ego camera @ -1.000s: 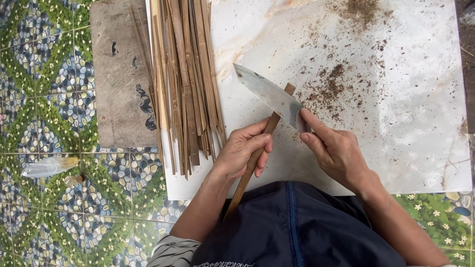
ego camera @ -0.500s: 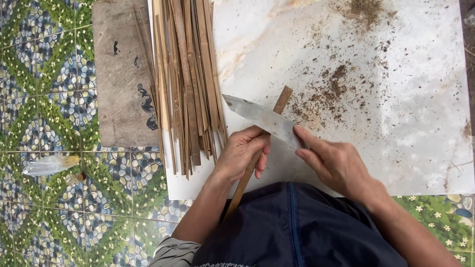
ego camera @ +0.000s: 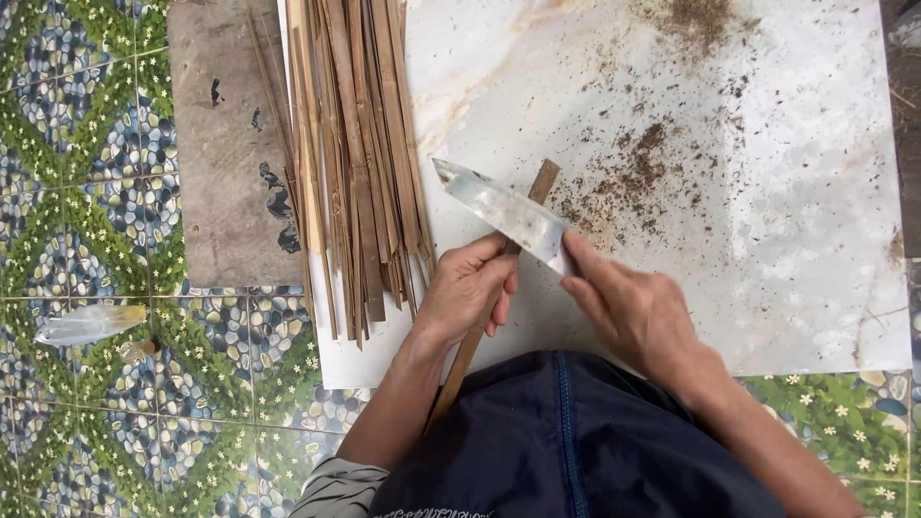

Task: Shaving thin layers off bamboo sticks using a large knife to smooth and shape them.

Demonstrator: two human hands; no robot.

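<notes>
My left hand [ego camera: 470, 288] grips a long brown bamboo strip [ego camera: 542, 184] that runs from my lap up onto the white board [ego camera: 767, 192]. My right hand [ego camera: 628, 302] holds a broad knife [ego camera: 504, 211], its forefinger stretched along the blade's back. The blade lies across the strip, with its tip pointing up and to the left. Its handle is hidden inside my right hand.
A bundle of several bamboo strips [ego camera: 355, 144] lies along the board's left edge. A grey slab [ego camera: 225, 144] lies left of it on the patterned tile floor [ego camera: 86, 144]. Brown shavings [ego camera: 652, 163] dust the board. A small clear plastic bottle [ego camera: 91, 324] lies at far left.
The knife blade has slid left and down along the strip, and my right hand has followed it. My left hand keeps its grip on the strip.
</notes>
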